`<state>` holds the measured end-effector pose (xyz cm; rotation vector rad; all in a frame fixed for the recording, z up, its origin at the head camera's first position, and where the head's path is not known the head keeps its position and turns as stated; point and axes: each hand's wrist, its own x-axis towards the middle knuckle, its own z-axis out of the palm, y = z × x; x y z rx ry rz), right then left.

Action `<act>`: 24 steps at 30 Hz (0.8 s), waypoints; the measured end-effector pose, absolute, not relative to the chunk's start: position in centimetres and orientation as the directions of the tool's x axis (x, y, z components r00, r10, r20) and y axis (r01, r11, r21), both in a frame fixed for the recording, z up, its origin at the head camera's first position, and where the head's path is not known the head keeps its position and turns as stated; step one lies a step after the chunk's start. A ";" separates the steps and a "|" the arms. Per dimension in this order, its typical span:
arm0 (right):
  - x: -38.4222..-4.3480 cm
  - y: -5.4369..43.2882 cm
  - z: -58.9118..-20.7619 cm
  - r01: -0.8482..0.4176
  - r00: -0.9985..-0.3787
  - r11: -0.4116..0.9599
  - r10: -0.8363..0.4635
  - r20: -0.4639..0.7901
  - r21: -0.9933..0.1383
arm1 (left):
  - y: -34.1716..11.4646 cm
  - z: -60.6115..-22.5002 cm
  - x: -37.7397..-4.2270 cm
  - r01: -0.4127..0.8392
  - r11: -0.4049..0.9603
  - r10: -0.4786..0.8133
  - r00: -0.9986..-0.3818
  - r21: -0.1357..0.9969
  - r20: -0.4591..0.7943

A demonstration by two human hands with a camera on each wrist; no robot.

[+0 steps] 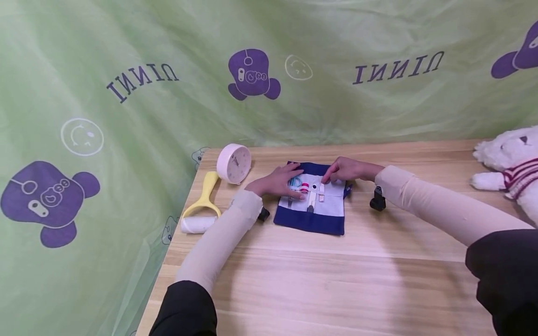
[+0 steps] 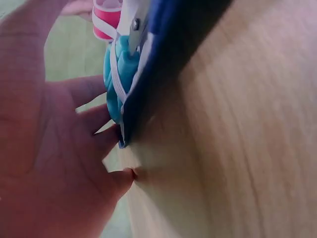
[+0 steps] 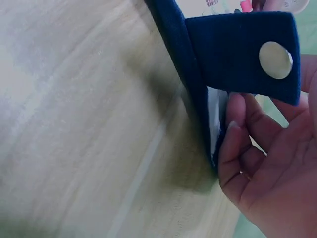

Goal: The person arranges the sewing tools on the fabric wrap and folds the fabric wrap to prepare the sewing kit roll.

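An unfolded navy fabric sewing kit (image 1: pixel 308 225) with a pale lining lies on the table. White elastic holds teal-handled scissors (image 2: pixel 128 64), a pink-red thread spool (image 2: pixel 108 22) and other small tools inside it. My left hand (image 1: pixel 279 181) rests over the kit's left side, fingers spread and extended; its fingertips lie along the scissors' handles in the left wrist view. At the right part my right hand (image 1: pixel 342 169) reaches in, index fingertip down by a small white piece and the other fingers curled. I cannot tell if it pinches anything. A navy snap strap (image 3: pixel 242 54) sticks out beside it.
Left of the kit stand a round pink clock (image 1: pixel 233 163) and a yellow-handled lint roller (image 1: pixel 203 203). A white plush toy (image 1: pixel 508 154) in a striped top sits at the far right. Behind the table (image 1: pixel 319 284) hangs a green printed curtain (image 1: pixel 319 116).
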<state>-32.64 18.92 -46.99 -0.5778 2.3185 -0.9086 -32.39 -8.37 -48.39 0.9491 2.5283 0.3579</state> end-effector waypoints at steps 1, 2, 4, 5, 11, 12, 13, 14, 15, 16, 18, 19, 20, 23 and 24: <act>-32.6 18.9 -46.9 -0.183 -0.733 0.670 -0.580 -0.354 -0.719 | -8.4 -48.4 -32.5 0.561 0.737 0.670 -0.679 0.376 -0.299; -32.6 18.9 -46.7 -0.182 -0.727 0.665 -0.587 -0.356 -0.724 | -8.4 -48.4 -32.5 0.555 0.739 0.668 -0.678 0.383 -0.306; -32.6 18.9 -46.6 -0.184 -0.712 0.657 -0.602 -0.362 -0.731 | -8.4 -48.3 -32.7 0.540 0.740 0.665 -0.677 0.402 -0.315; -32.6 18.9 -46.5 -0.187 -0.704 0.653 -0.611 -0.363 -0.734 | -8.4 -48.2 -32.8 0.532 0.739 0.665 -0.676 0.414 -0.317; -32.5 19.1 -46.4 -0.213 -0.692 0.643 -0.630 -0.351 -0.735 | -8.2 -47.6 -33.4 0.508 0.739 0.650 -0.710 0.441 -0.271; -32.4 19.1 -46.4 -0.248 -0.706 0.643 -0.633 -0.319 -0.725 | -8.2 -47.6 -33.5 0.516 0.737 0.650 -0.719 0.437 -0.246; -32.2 19.1 -46.3 -0.300 -0.722 0.642 -0.636 -0.272 -0.705 | -8.1 -47.6 -33.7 0.531 0.731 0.654 -0.724 0.429 -0.219; -31.8 19.2 -46.0 -0.362 -0.743 0.646 -0.636 -0.211 -0.671 | -8.1 -47.6 -33.9 0.551 0.725 0.660 -0.727 0.413 -0.190; -31.3 19.2 -45.5 -0.425 -0.764 0.656 -0.629 -0.142 -0.624 | -8.1 -47.6 -34.0 0.563 0.719 0.664 -0.729 0.407 -0.165; -30.5 19.2 -45.0 -0.481 -0.782 0.666 -0.620 -0.064 -0.570 | -8.2 -47.6 -34.2 0.578 0.715 0.668 -0.730 0.394 -0.142; -28.2 19.7 -43.7 -0.572 -0.791 0.680 -0.605 0.089 -0.458 | -8.1 -47.5 -34.4 0.605 0.711 0.679 -0.724 0.357 -0.125; -26.8 19.9 -43.0 -0.604 -0.781 0.679 -0.610 0.138 -0.417 | -8.1 -47.5 -34.4 0.616 0.713 0.682 -0.721 0.335 -0.125; -25.0 20.1 -42.5 -0.624 -0.771 0.674 -0.613 0.171 -0.396 | -8.2 -47.4 -34.4 0.628 0.716 0.685 -0.717 0.306 -0.131; -19.8 20.6 -42.4 -0.711 -0.692 0.615 -0.698 0.185 -0.342 | -8.5 -47.0 -34.3 0.668 0.717 0.696 -0.696 0.199 -0.175; -18.2 20.7 -42.8 -0.736 -0.663 0.597 -0.731 0.161 -0.317 | -8.7 -46.9 -34.3 0.684 0.711 0.704 -0.686 0.164 -0.186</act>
